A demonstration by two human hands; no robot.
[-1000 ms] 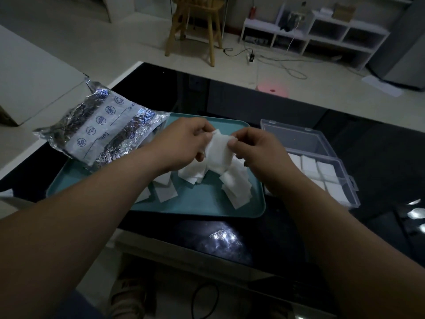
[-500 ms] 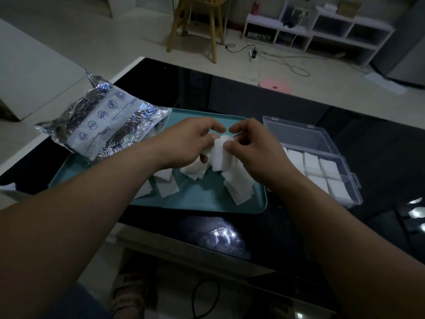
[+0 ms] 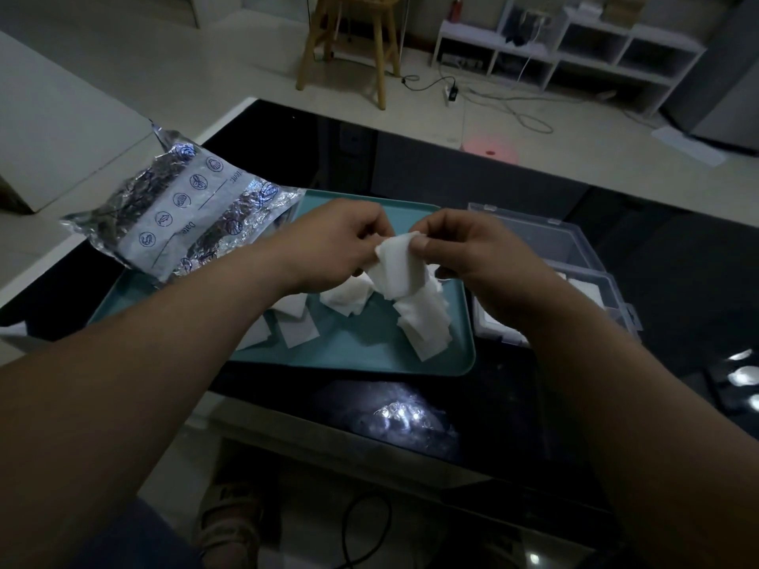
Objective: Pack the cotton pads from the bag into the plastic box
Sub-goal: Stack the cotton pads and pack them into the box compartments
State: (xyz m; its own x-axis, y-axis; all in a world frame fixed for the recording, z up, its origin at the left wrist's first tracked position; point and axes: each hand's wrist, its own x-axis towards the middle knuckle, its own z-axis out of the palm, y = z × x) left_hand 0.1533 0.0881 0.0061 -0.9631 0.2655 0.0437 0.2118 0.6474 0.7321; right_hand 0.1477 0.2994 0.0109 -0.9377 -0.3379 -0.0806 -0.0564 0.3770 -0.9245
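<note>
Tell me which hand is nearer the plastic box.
Right. The right hand, pinching a cotton pad, is just left of the plastic box; the left hand is farther left, over the tray.

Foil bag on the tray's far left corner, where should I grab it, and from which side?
Probably pinch the foil bag by its crinkled left end, coming from the left. It lies fairly flat, and that end sticks out past the teal tray, clear of the loose cotton pads; its right end lies over the tray.
</note>
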